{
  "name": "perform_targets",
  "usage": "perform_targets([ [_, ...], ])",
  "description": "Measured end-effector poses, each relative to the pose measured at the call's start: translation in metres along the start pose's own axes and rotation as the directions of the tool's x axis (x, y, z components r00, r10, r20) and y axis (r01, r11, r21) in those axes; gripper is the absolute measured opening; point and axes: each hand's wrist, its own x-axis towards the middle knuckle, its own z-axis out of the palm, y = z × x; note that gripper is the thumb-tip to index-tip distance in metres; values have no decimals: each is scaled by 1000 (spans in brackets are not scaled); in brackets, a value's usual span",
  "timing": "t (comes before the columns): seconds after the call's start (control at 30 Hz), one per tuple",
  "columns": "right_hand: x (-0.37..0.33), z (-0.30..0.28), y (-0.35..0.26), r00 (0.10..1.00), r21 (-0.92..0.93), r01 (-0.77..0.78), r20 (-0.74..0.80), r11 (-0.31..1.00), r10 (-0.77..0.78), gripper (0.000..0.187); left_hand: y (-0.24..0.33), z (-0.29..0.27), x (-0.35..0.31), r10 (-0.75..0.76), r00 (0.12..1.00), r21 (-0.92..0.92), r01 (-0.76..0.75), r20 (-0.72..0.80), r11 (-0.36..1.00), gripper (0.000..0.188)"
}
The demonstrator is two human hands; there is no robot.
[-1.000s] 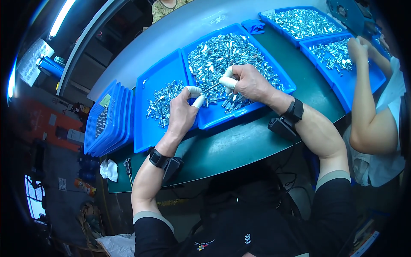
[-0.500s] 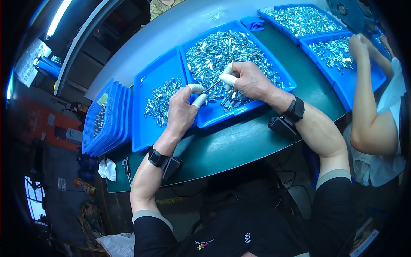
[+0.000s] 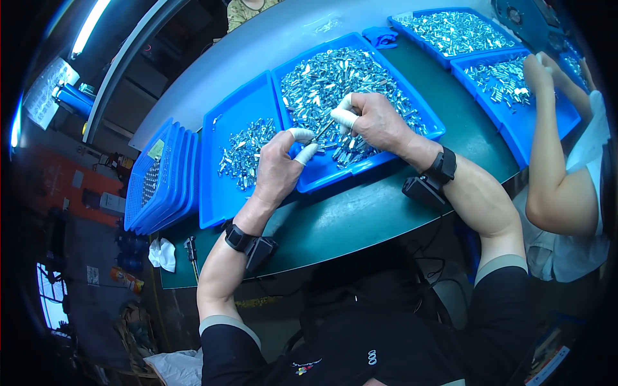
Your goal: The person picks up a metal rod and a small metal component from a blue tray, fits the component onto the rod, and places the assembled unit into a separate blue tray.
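Note:
My left hand [image 3: 278, 168] and my right hand [image 3: 380, 125] are raised over the near side of a blue tray [image 3: 360, 168] heaped with small shiny metal cylinders [image 3: 341, 80]. White finger cots cover the thumb and forefinger of each. In my right hand's pinch is a thin dark rod [image 3: 324, 130], slanting down toward my left fingertips. My left thumb and forefinger close around the rod's lower end, where a small metal cylinder seems to sit, mostly hidden. Beside it, a second blue tray [image 3: 222, 128] carries a smaller pile of the same metal cylinders [image 3: 248, 153].
Stacked blue baskets [image 3: 177, 180] stand at the left table edge, near a white cloth [image 3: 162, 255] and a caliper [image 3: 191, 249]. At right, a co-worker's hands [image 3: 539, 72] are over another blue tray [image 3: 515, 132]. A further filled tray [image 3: 450, 32] lies behind, near a blue cloth [image 3: 380, 36].
My left hand has shifted slightly to the right, closer to my right hand and along the rod. My right hand stays almost in place.

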Motion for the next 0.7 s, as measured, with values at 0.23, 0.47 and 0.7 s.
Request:
perform_targets([
  [0.23,-1,-2,-5,996,-6,-19,91,1000,19,29,7,4,7,-47,998,2,47,28,999,20],
  [0.47,-3,-3,-6,973,72,-124,202,990,107,33,14,16,13,19,999,-49,-21,-32,999,19],
  [0.7,-5,0,-7,993,87,-45,109,995,35,32,10,5,16,89,996,-10,-89,-28,996,19],
])
